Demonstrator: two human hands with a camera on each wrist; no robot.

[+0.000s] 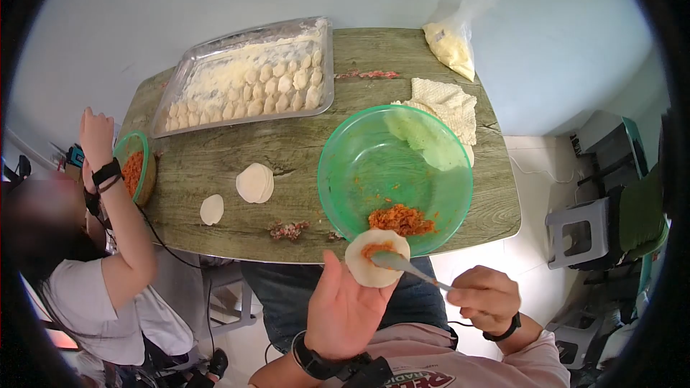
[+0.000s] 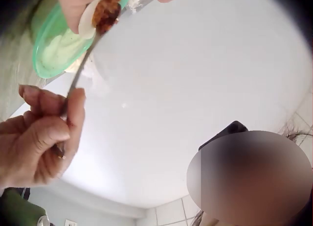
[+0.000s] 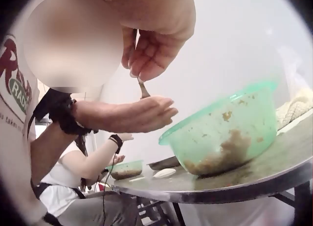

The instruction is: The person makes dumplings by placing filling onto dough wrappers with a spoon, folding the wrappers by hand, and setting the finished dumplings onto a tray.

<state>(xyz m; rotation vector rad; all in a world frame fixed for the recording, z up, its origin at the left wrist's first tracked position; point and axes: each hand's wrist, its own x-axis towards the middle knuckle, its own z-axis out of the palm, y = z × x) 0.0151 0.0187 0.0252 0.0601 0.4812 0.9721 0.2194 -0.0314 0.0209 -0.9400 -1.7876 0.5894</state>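
My left hand (image 1: 346, 316) is palm up, fingers straight, with a round dough wrapper (image 1: 354, 267) lying on them. Orange-red filling (image 1: 371, 249) sits at the wrapper's middle. The metal spoon (image 1: 413, 268) slants down to it, its bowl on the filling. Its handle is pinched by the thumb and fingers of my right hand (image 1: 489, 297); the left wrist view shows that right hand (image 2: 44, 138) curled round the handle. Just beyond the wrapper stands a large green bowl (image 1: 345, 172), with more filling (image 1: 402, 220) against its near side.
A metal tray (image 1: 251, 121) holds rows of dumplings on flour at the back left. Wrappers (image 1: 255, 182) lie left of the bowl. A cloth (image 1: 449, 108) and a bag of pale flour (image 1: 451, 43) lie at right. Another person (image 1: 133, 259) sits left beside a smaller bowl (image 1: 148, 165).
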